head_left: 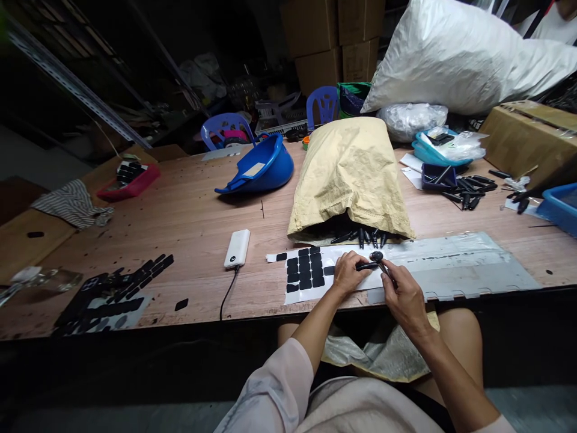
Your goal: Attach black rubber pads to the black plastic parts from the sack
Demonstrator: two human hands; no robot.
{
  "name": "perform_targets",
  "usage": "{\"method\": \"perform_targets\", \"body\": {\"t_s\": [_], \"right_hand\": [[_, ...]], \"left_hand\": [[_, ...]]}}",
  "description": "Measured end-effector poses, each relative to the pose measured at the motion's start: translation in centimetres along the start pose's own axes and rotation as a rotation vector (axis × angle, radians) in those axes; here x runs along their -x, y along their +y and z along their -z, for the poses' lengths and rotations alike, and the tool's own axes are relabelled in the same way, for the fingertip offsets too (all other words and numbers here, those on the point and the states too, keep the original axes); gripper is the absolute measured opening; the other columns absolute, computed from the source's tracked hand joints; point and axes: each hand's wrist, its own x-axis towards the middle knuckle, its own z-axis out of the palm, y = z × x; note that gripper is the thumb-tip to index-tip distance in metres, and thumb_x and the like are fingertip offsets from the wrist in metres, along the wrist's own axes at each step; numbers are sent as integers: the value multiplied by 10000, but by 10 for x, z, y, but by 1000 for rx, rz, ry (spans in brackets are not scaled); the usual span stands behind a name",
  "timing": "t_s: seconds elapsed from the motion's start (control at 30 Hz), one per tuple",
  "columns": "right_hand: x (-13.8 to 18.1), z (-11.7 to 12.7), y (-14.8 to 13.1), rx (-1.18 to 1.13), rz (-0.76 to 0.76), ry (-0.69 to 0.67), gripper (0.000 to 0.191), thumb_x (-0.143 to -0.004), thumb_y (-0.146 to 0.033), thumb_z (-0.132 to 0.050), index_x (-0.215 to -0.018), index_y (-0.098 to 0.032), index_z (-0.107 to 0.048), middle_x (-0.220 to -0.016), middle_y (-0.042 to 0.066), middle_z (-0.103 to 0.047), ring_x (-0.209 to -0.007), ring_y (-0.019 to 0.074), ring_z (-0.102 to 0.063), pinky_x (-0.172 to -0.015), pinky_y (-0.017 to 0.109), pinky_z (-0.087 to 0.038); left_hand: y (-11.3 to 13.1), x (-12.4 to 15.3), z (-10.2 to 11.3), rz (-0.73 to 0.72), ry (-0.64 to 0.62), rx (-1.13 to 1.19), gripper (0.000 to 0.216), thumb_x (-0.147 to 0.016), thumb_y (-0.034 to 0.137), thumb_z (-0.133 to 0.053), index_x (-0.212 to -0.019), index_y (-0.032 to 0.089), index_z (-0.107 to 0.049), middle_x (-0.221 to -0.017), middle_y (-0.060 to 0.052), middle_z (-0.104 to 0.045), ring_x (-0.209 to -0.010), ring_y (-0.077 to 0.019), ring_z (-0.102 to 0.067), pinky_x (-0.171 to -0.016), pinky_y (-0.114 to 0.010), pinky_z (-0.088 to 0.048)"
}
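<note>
Pinched by your left hand [349,273], the slim black piece [368,266] lies just in front of the yellow sack [349,165]; it looks light, stiff and perhaps slippery, best held near its left end. Your right hand [406,294] grasps a round-headed black tool [377,257] beside it, both forearms angled inward. Patch sheet [297,296]: front-left of the sack.

A loose, pale pinkish-beige cloth top [360,412] lies in soft folds at 5 o'clock. Its thin, wrinkled, elbow-length left sleeve [276,385] shows at 6 o'clock, the right sleeve [499,426] at 4 o'clock. The 2 hands [348,273] are bare.
</note>
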Motion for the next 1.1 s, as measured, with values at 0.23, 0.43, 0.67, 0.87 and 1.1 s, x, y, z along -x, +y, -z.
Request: {"method": "perform_targets", "body": {"t_s": [0.23, 0.43, 0.67, 0.87, 1.1], "right_hand": [[14, -4, 2, 185, 17, -85, 384, -1070, -288, -486, -1366, -268, -730, -1002, 50, -730, -825, 194, -698, -648, 288, -500], [7, 6, 9, 104, -40, 28, 392, -1084, -365, -493, -1389, -267, -720, -1041, 69, -740, -955, 219, -715, -820, 321, -555], [11, 3, 15, 107, -56, -63, 391, -1062, -366, -487, -1345, -281, -744, -1018, 61, -739, -912, 217, -709, -774, 322, -553], [-9, 30, 42, 236, -135, 158, 414, -1052, -378, -506, -1371, -250, -735, -1046, 95, -714, -970, 244, -663, -834, 354, -510], [-44, 46, 96, 645, -285, 121, 366, -979, -230, -544, -1232, -208, -807, -910, 102, -608, -743, 194, -441, -647, 349, -241]], "left_hand": [[2, 0, 0, -4, 0, -27, 127, -838, 235, -875, -942, 241, -802, -1030, -24, -743, -1054, -232, -652, -971, -377, -484], [3, 1, -1, 2, 8, -26, 145, -836, 229, -865, -972, 254, -819, -1024, -21, -740, -1053, -231, -649, -980, -376, -488], [3, 1, -1, -3, 17, -28, 110, -850, 265, -857, -952, 251, -818, -1015, -28, -740, -1030, -232, -646, -982, -384, -493], [3, 3, -1, -8, 12, -20, 169, -826, 225, -859, -989, 245, -824, -1022, -33, -744, -1045, -242, -654, -988, -393, -502], [2, -1, 1, -20, 11, -38, 164, -818, 216, -853, -977, 229, -812, -1005, -42, -745, -1032, -254, -657, -988, -417, -516]]}}
